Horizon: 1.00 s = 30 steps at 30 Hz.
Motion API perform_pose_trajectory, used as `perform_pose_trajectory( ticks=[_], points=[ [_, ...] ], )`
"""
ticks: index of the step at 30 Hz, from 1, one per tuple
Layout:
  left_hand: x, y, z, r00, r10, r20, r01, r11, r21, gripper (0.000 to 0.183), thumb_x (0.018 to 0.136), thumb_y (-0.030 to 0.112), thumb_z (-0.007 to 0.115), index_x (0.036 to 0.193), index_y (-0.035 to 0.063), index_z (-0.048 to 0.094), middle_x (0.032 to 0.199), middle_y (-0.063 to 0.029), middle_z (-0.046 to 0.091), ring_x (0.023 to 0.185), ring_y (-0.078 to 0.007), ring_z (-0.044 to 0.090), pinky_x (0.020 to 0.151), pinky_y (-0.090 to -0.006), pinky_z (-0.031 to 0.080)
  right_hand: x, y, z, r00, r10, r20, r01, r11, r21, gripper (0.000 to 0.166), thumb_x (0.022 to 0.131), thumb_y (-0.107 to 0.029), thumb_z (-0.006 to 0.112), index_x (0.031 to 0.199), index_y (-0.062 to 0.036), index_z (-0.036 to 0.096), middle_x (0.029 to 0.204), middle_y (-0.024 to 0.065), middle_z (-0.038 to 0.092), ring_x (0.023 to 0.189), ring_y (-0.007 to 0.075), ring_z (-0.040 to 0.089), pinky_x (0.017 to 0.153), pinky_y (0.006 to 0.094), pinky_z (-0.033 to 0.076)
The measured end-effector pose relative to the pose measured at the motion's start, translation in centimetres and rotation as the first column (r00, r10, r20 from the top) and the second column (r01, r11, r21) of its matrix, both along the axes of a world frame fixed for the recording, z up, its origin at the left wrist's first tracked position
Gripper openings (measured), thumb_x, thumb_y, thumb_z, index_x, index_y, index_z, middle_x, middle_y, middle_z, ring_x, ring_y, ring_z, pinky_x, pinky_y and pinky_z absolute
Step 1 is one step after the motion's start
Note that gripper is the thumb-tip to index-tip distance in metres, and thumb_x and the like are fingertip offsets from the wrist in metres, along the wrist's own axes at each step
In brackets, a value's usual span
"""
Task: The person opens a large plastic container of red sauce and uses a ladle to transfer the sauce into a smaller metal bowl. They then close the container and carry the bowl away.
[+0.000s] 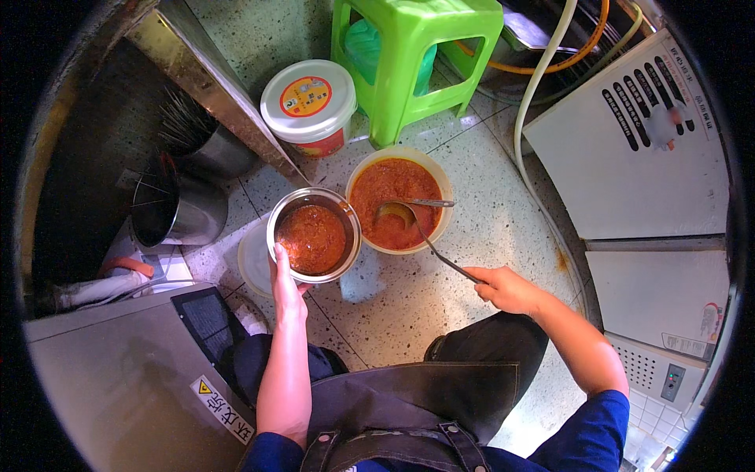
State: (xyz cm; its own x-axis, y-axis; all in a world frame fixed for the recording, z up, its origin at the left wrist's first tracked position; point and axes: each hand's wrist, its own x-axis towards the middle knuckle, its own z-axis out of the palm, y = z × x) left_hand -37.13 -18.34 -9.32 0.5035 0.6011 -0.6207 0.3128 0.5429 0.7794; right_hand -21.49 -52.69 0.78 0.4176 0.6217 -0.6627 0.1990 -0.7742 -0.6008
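My left hand (288, 283) grips the near left rim of a round stainless steel pot (356, 248), which holds red-orange sauce (315, 239). To its right, an open pale plastic tub (446, 177) on the floor holds similar red sauce. My right hand (506, 289) is closed on the dark handle of a metal ladle (439, 253), whose bowl dips into the tub's sauce. A second metal utensil (433, 202) lies across the tub's right rim, its far end hidden in the sauce. The pot's near left edge overlaps a white round lid (253, 259) on the floor.
A lidded white tub (308, 115) stands behind, beside a green plastic stool (407, 53) with a green bag under it. Steel containers (203, 206) stand at the left. A pale hose (522, 130) runs along the white cabinet (625, 194) at the right. A grey metal appliance (130, 377) is near left.
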Motion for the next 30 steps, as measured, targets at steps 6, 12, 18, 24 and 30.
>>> perform_pose_trajectory(
  ticks=[6, 12, 18, 24, 30],
  points=[
    [0.3, -0.1, 0.4, 1.000, 0.008, -0.022, -0.008, 1.000, 0.002, 0.078, 0.088, 0.066, 0.045, 0.148, 0.0220, 0.021, 0.144, -0.0107, 0.036, 0.126, -0.0263, 0.044, 0.087, -0.0435, 0.046, -1.3, 0.4, 0.6, 0.990, -0.045, -0.133, 0.043, 0.999, -0.017, 0.045, 0.088, -0.011, 0.050, 0.133, -0.0071, 0.048, 0.081, 0.0159, 0.061, 0.075, 0.0258, 0.061, 0.074, 0.0365, 0.049],
    [0.3, 0.2, 0.0, 1.000, 0.004, -0.006, -0.004, 1.000, -0.002, 0.079, 0.087, 0.067, 0.045, 0.147, 0.0221, 0.021, 0.144, -0.0109, 0.036, 0.126, -0.0263, 0.044, 0.087, -0.0438, 0.046, -1.4, 1.9, 1.7, 0.802, -0.310, -0.510, 0.319, 0.945, -0.072, 0.042, 0.093, -0.010, 0.044, 0.135, -0.0054, 0.045, 0.065, 0.0007, 0.047, 0.045, 0.0079, 0.042, 0.041, 0.0254, 0.038],
    [0.5, -0.1, 0.2, 1.000, 0.029, 0.003, -0.029, 0.999, 0.016, 0.080, 0.087, 0.066, 0.045, 0.148, 0.0220, 0.020, 0.145, -0.0116, 0.035, 0.125, -0.0272, 0.045, 0.085, -0.0440, 0.048, -1.0, 3.1, 2.1, 0.550, -0.450, -0.703, 0.567, 0.820, -0.081, 0.036, 0.092, -0.007, 0.044, 0.127, 0.0004, 0.047, 0.066, 0.0016, 0.048, 0.038, 0.0077, 0.038, 0.036, 0.0242, 0.033],
    [0.7, -0.1, 0.5, 0.999, 0.031, 0.009, -0.032, 0.999, 0.041, 0.078, 0.088, 0.065, 0.046, 0.148, 0.0236, 0.018, 0.144, -0.0116, 0.034, 0.122, -0.0285, 0.047, 0.083, -0.0464, 0.049, -1.9, 3.0, 5.6, 0.444, -0.537, -0.718, 0.711, 0.699, -0.083, 0.038, 0.091, -0.006, 0.044, 0.128, -0.0004, 0.046, 0.068, 0.0019, 0.049, 0.039, 0.0064, 0.038, 0.035, 0.0225, 0.030],
    [1.1, -0.6, 0.2, 0.998, 0.042, 0.036, -0.044, 0.997, 0.066, 0.076, 0.088, 0.065, 0.045, 0.147, 0.0221, 0.023, 0.142, -0.0109, 0.038, 0.122, -0.0272, 0.048, 0.077, -0.0406, 0.052, -5.7, 3.2, 8.9, 0.657, -0.531, -0.535, 0.633, 0.774, 0.009, 0.039, 0.096, -0.010, 0.046, 0.134, -0.0038, 0.044, 0.071, 0.0015, 0.052, 0.041, 0.0054, 0.042, 0.036, 0.0203, 0.034]
  ],
)
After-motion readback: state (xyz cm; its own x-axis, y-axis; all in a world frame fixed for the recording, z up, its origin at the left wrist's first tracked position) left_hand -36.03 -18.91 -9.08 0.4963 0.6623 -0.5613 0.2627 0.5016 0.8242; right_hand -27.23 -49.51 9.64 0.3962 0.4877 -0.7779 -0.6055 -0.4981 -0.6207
